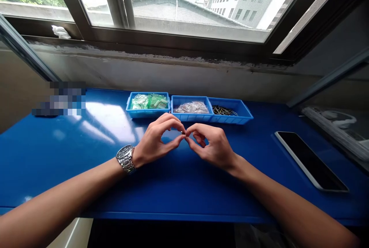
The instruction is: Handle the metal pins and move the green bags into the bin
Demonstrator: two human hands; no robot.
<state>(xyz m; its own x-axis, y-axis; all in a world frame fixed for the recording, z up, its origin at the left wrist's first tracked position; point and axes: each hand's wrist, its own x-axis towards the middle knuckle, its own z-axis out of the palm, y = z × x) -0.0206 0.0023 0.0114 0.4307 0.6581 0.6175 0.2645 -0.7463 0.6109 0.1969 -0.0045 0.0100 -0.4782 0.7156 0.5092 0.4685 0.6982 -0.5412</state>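
Note:
My left hand (160, 138), with a metal watch (126, 158) on its wrist, pinches a tiny dark piece (183, 133) between thumb and index finger. From the other side my right hand (211, 142) is closed in a pinch, its fingertips meeting the left ones at the same piece. Most of the piece is covered by the fingers, and its kind cannot be made out. Both hands are above the blue table (173, 186), in front of the small blue bins.
At the back stand a bin (147, 115) with green-and-clear packets, a bin (190, 117) of small clear bags, and a bin (240, 119) of dark thin metal pieces. A phone (311, 161) lies at the right. A blurred patch (62, 100) covers something at the left.

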